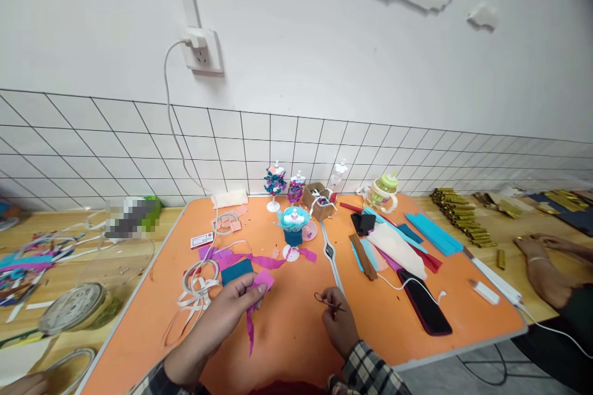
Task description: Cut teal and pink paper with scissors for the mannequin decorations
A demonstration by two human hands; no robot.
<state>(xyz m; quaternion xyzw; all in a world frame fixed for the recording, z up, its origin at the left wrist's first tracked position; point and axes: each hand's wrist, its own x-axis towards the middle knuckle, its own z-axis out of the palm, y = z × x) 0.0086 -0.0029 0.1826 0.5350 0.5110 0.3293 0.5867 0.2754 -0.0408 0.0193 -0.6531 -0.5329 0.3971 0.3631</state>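
Note:
My left hand (227,315) pinches a strip of magenta crepe paper (257,296) above the orange table (287,333); the strip hangs down from my fingers. My right hand (339,321) rests on the table, its fingers closed on small dark scissors (327,301) whose loops point left. A teal paper square (236,270) lies just beyond my left hand. Further back stands a small paper flower in a teal pot (293,225).
More paper flowers (275,184) and a cardboard box (317,199) stand by the tiled wall. Coloured paper sheets (398,244), a black phone (424,307), a green bottle (384,190) and a white cable (199,281) lie about. Another person's hands (540,259) work at right.

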